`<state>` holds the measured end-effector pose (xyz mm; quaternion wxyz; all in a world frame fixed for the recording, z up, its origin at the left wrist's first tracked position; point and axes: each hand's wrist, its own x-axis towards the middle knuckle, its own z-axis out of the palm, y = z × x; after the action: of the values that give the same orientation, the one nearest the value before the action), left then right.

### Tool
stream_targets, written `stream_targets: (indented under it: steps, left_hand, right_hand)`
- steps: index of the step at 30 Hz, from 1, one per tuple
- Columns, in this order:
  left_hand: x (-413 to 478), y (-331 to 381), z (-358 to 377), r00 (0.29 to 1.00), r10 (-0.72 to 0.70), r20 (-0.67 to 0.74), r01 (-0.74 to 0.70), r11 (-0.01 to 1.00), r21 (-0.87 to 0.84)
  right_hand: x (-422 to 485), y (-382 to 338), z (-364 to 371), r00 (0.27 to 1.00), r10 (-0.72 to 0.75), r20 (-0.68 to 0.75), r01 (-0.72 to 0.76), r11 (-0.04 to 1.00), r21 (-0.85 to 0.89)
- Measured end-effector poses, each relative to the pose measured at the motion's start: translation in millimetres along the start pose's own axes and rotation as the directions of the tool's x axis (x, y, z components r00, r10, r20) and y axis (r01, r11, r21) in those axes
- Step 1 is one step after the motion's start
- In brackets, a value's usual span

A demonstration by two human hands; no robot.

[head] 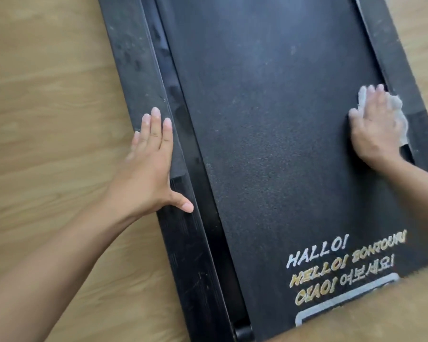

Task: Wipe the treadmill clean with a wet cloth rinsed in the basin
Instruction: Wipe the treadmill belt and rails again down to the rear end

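**Cloth at the right edge, left hand bracing**

Here we are over the treadmill (257, 70), lying flat on the wooden floor (47, 95). The right hand (373, 127) is spread flat, fingers nearly straight, pressing the white cloth (397, 106) onto the walking belt (269, 156) right where it meets the right side rail (410, 77). The cloth bunches out from under the fingertips and the far side of the palm. A flat palm suits this: it puts broad pressure on the cloth rather than pinching it.

Across the deck, the left hand (151, 164) lies open on the left side rail (139, 77), fingers straight, thumb splayed toward the belt, holding nothing. It looks like a prop, taking the person's weight as they lean over.

The near-end lettering (331, 267) reads clearly. Pale smudges show on the far belt, so I'd say wiping is mid-way. The basin is out of view.
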<state>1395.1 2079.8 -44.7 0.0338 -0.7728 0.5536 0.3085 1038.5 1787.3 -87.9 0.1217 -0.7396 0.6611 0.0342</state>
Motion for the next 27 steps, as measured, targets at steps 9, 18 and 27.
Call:
stream_targets:
  steps: [9,18,27]
  left_hand:
    - [-0.4,1.9,1.6,0.999,0.020,-0.036,-0.021,1.000,-0.021]
    - [0.8,-0.4,-1.7,1.000,0.014,0.011,-0.015,1.000,0.011]
    - [-4.5,11.0,-5.5,1.000,-0.021,0.000,0.021,0.999,0.040]
  right_hand:
    - [-180.9,-170.9,60.7,0.821,-0.569,0.041,0.570,0.822,0.006]
    - [-80.9,-46.4,27.9,0.857,-0.512,0.052,0.513,0.840,-0.176]
    - [-53.4,-33.6,17.0,0.980,0.186,-0.064,-0.182,0.981,0.065]
